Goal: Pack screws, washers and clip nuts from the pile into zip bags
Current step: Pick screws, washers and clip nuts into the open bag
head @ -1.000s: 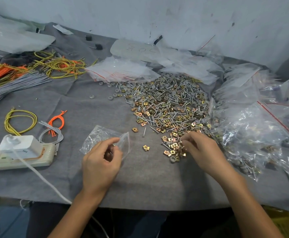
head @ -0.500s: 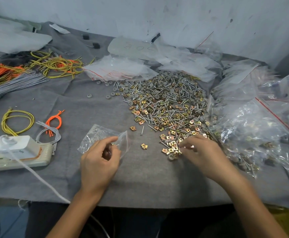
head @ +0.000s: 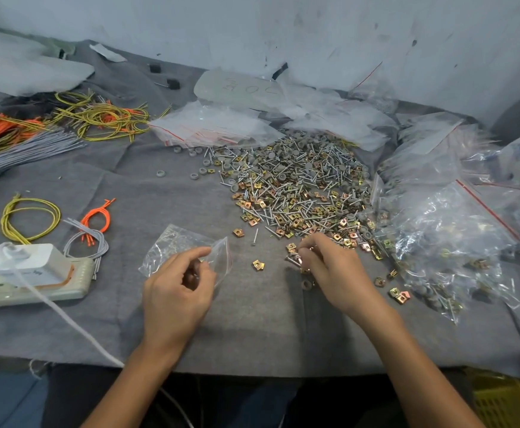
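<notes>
A big pile of screws, grey washers and brass clip nuts covers the middle of the grey cloth. My left hand holds a small clear zip bag by its open mouth, thumb and fingers pinching the edge. My right hand is at the pile's near edge, fingers curled around a few picked-up pieces, a screw and clip nuts showing at the fingertips. A single clip nut and a loose screw lie between the hands.
Filled zip bags are heaped at the right. Empty bags lie behind the pile. Yellow, orange and grey wire bundles and a power strip with a white charger sit at the left.
My right hand slid left and nearer along the pile's edge, gathering pieces into its fingers. The left hand has kept its hold on the bag.
</notes>
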`<state>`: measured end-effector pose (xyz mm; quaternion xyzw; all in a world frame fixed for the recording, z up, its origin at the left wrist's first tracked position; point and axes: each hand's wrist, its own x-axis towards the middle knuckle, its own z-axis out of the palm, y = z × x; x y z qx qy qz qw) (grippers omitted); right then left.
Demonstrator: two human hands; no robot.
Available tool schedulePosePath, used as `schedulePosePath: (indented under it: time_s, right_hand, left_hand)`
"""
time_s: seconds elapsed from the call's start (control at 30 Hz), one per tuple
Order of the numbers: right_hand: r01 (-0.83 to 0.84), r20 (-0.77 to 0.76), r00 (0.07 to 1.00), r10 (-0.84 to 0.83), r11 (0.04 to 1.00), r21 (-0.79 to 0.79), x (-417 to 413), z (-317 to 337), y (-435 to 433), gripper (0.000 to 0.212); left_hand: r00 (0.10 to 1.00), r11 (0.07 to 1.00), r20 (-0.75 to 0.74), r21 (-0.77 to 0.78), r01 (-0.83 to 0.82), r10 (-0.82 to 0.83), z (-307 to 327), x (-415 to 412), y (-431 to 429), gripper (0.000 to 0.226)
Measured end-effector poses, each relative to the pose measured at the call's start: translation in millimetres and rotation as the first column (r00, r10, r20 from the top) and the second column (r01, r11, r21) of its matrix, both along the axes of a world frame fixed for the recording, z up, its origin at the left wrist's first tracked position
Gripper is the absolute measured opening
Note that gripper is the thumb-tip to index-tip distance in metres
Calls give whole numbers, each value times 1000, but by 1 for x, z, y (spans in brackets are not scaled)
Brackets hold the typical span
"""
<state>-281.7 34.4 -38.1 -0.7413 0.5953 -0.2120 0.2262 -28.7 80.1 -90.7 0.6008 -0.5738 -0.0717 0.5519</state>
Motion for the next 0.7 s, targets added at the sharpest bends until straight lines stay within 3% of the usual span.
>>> schedulePosePath:
  time_s: [0.2,0.3,0.43,0.63,0.7]
  right_hand:
    - [-30,288,958,-7,992,126,3,-2,-4,23]
    - [-49,334,942,-15,982,180,5,-3,-3,33]
    - [-1,252,967,-28,993,116,13,0,-2,25]
    - [-97,539,842,-10,981,170,68,8,14,19]
    - [-115,562,827,5,981,160,93,9,17,16]
  left_hand:
    - [1000,1000,-4,-2,-3,3,4,-1,1,22]
    - [1000,1000,-20,16,-5,6,5,-2,2,22]
    - [1000,1000,-7,17,-7,7,6,-2,2,23]
    - [1000,1000,-20,26,6,-6,7,-2,3,22]
    - [1000,1000,-29,22,12,-11,7,-1,4,22]
